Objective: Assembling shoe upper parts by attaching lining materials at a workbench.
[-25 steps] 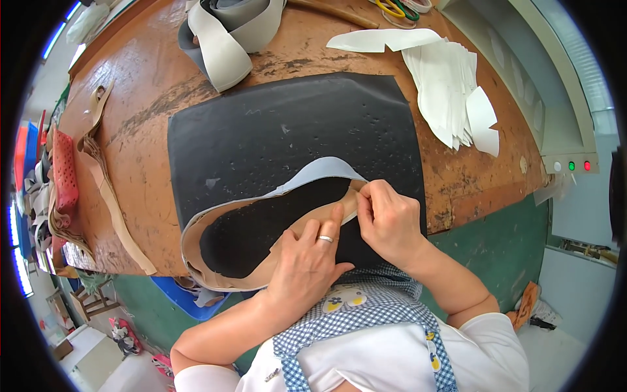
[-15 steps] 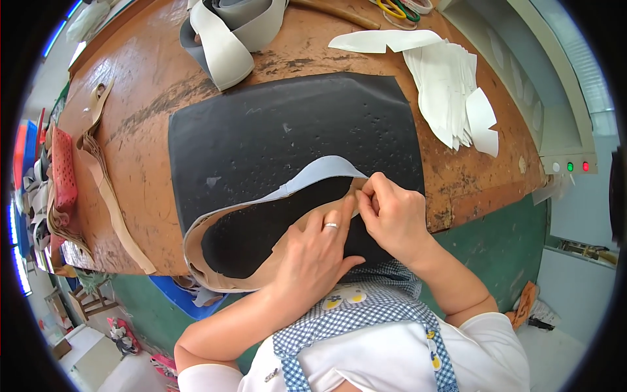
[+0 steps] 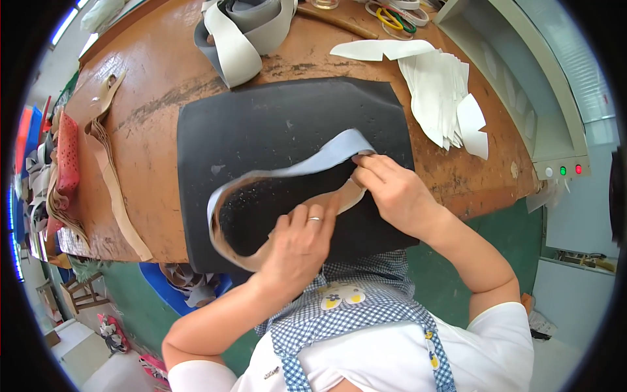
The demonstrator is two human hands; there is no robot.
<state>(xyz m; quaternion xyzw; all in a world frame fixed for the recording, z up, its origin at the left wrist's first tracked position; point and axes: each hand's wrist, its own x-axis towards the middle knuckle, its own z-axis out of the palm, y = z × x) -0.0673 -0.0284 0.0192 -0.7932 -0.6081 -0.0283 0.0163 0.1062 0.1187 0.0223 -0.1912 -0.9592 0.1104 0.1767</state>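
A looped strip of soft material (image 3: 330, 154), pale blue-grey outside and beige inside, stands on edge over a black mat (image 3: 274, 121). My right hand (image 3: 397, 195) pinches the loop at its right end, thumb and fingers closed on the band. On the near side, my left hand (image 3: 299, 243) is curled over the beige wall and holds it, with its thumb hidden. The rounded left end of the loop hangs free of both hands.
White cut pieces (image 3: 437, 98) lie stacked at the far right, near scissors (image 3: 398, 25). Grey rolled strips (image 3: 241, 39) and a wooden stick (image 3: 336, 23) are at the back. Beige strips (image 3: 112, 189) lie left, beside a red basket (image 3: 67, 153). A blue bin (image 3: 166, 291) stands below the table edge.
The loop has moved away from me and narrowed. My right hand has shifted slightly up and right. My left hand has slid left along the near side, its fingers more bent.
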